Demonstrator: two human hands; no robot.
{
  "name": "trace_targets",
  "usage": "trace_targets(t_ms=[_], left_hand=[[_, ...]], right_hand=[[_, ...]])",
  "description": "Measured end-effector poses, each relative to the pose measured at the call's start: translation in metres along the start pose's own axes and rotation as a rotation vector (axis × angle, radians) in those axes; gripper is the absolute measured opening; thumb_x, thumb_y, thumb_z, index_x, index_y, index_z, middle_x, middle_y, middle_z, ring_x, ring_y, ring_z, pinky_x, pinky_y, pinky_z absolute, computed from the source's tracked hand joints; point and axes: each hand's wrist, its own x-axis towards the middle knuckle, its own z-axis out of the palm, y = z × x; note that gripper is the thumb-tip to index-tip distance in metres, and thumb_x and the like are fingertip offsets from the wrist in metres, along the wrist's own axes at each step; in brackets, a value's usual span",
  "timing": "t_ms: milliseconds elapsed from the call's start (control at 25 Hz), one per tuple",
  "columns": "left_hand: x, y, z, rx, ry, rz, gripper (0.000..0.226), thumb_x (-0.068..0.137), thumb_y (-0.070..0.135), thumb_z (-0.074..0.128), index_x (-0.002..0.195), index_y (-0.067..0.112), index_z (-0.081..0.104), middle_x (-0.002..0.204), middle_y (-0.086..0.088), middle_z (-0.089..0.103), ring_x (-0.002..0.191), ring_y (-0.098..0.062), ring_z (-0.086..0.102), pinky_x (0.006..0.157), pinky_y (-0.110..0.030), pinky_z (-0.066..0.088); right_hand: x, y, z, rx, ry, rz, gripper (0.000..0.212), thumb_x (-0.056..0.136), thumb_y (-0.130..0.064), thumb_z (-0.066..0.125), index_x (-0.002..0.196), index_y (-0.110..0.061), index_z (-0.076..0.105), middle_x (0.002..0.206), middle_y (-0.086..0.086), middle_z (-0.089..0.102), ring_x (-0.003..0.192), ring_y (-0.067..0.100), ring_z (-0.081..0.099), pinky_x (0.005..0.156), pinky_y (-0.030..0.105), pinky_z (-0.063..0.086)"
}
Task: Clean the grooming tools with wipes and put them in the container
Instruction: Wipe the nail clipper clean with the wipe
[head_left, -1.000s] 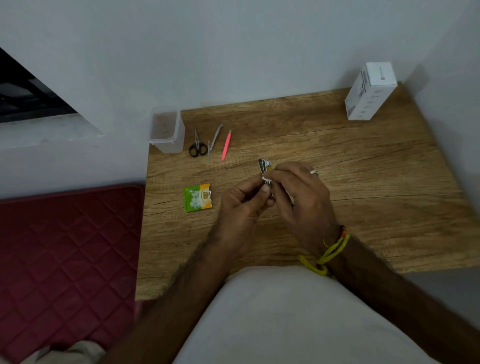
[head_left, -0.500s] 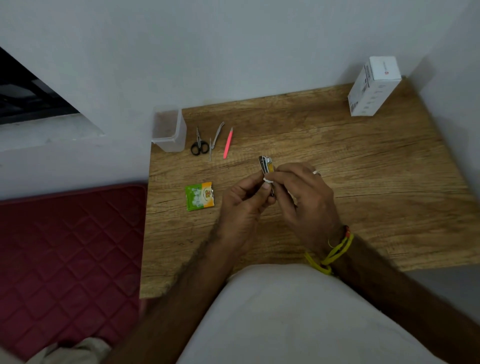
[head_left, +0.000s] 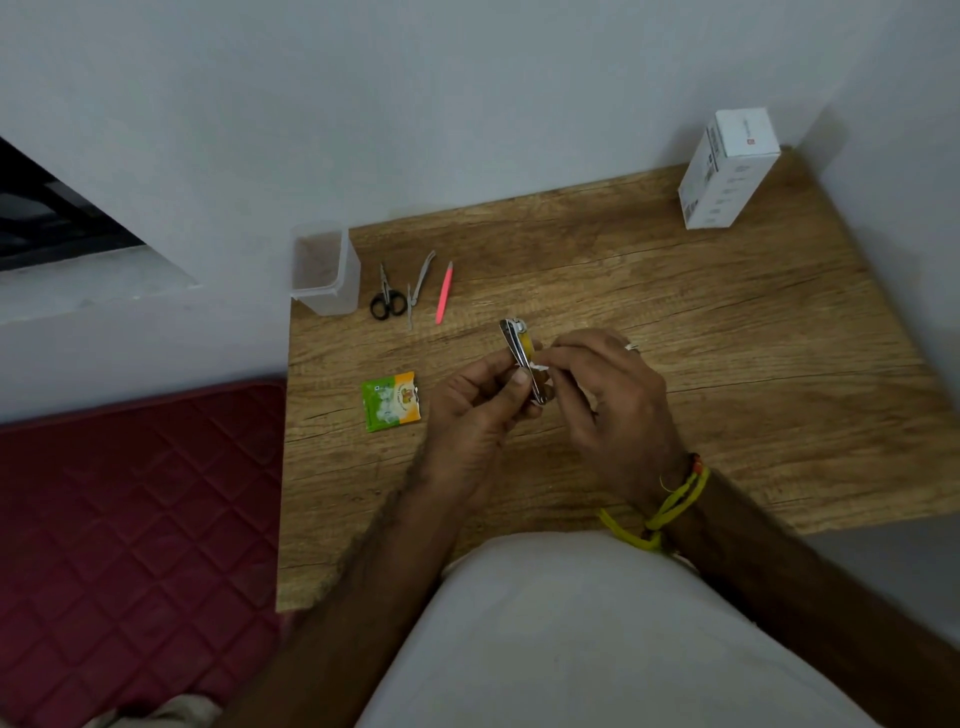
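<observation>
Scissors (head_left: 387, 302), pink tweezers (head_left: 444, 293) beside container (head_left: 325, 270)

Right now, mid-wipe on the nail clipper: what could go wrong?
1. The left hand pinches the nail clipper by its lower end only, above the table; wiping pressure could twist it loose.
2. The right hand holds just a small wipe, so fingers may rub the cutting end bare.
3. The clear container stands at the table's corner; a reach toward it might knock it off.
</observation>
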Motion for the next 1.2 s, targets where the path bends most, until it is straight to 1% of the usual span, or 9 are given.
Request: trace_targets(t_ms=[40,200,320,400,520,760,960,1080,1200], left_hand=[[0.001,-0.0003,-0.0009,0.005,0.001,0.001,0.022,0.095,-0.005,0.054,0.111,0.002,0.068,0.092,-0.006,0.073,0.081,-0.014,0.064,0.07,-0.022,0.054],[0.0024,-0.0011,-0.0031,0.006,0.0,0.0,0.024,0.095,-0.004,0.055,0.115,0.001,0.067,0.096,-0.009,0.072,0.087,-0.019,0.062,0.076,-0.025,0.054],[0.0022,-0.0006,-0.0021,0.004,0.012,-0.005,0.024,0.095,-0.005,0.054,0.113,0.003,0.068,0.092,-0.005,0.074,0.085,-0.016,0.063,0.075,-0.024,0.053],[0.0016,0.0002,-0.0013,-0.001,0.018,-0.01,0.025,0.095,-0.006,0.053,0.111,0.005,0.068,0.09,-0.002,0.074,0.082,-0.013,0.064,0.073,-0.021,0.054],[0.0031,0.0017,-0.0017,-0.016,0.018,-0.008,0.024,0.095,-0.006,0.053,0.11,0.006,0.069,0.091,-0.004,0.072,0.082,-0.012,0.064,0.072,-0.021,0.054],[0.0032,0.0047,0.0004,-0.039,0.033,-0.003,0.026,0.094,-0.005,0.054,0.1,0.012,0.073,0.084,0.001,0.073,0.078,-0.009,0.066,0.072,-0.02,0.054],[0.002,0.0035,-0.0007,-0.004,0.016,0.032,0.024,0.094,-0.004,0.056,0.109,0.008,0.07,0.089,-0.003,0.073,0.08,-0.012,0.064,0.073,-0.022,0.053],[0.0012,0.0036,-0.0011,-0.014,0.034,0.039,0.025,0.093,-0.004,0.056,0.106,0.01,0.071,0.088,-0.002,0.073,0.08,-0.013,0.063,0.072,-0.021,0.053],[0.0009,0.0039,-0.0011,-0.006,0.043,0.035,0.027,0.095,-0.004,0.054,0.106,0.013,0.072,0.091,0.003,0.074,0.082,-0.01,0.063,0.072,-0.019,0.053]], right_hand=[[0.0004,0.0012,-0.0002,0.005,0.006,0.0,0.017,0.09,0.005,0.065,0.105,0.002,0.073,0.1,0.013,0.069,0.09,0.027,0.064,0.082,0.036,0.051],[-0.004,0.0024,-0.0018,0.007,-0.044,-0.04,0.015,0.091,0.003,0.066,0.104,0.002,0.074,0.102,0.012,0.069,0.092,0.027,0.064,0.083,0.037,0.051],[-0.0052,0.0031,-0.0019,0.014,-0.025,-0.037,0.016,0.091,0.005,0.065,0.103,0.002,0.074,0.1,0.012,0.069,0.09,0.027,0.064,0.082,0.038,0.051],[-0.0066,0.0047,-0.0028,0.008,-0.05,-0.065,0.016,0.091,0.005,0.064,0.104,0.003,0.074,0.1,0.013,0.068,0.089,0.027,0.063,0.081,0.037,0.051],[-0.0086,0.006,-0.0039,0.006,-0.048,-0.063,0.017,0.091,0.006,0.064,0.105,0.004,0.073,0.099,0.013,0.068,0.088,0.028,0.063,0.079,0.04,0.051],[-0.0093,0.0066,-0.0042,-0.024,-0.042,-0.099,0.019,0.088,0.009,0.066,0.105,0.003,0.073,0.098,0.014,0.068,0.086,0.029,0.063,0.077,0.04,0.051],[-0.0034,0.0054,-0.0006,-0.031,-0.037,-0.06,0.017,0.092,0.004,0.064,0.106,0.003,0.073,0.1,0.013,0.068,0.089,0.029,0.063,0.079,0.042,0.051],[-0.0052,0.0049,-0.0015,-0.042,-0.055,-0.091,0.018,0.089,0.007,0.066,0.106,0.003,0.073,0.1,0.014,0.068,0.088,0.029,0.063,0.077,0.041,0.051],[-0.0084,0.0029,-0.0006,-0.057,-0.062,-0.124,0.019,0.087,0.009,0.067,0.104,0.004,0.073,0.1,0.015,0.068,0.088,0.03,0.064,0.077,0.041,0.052]])
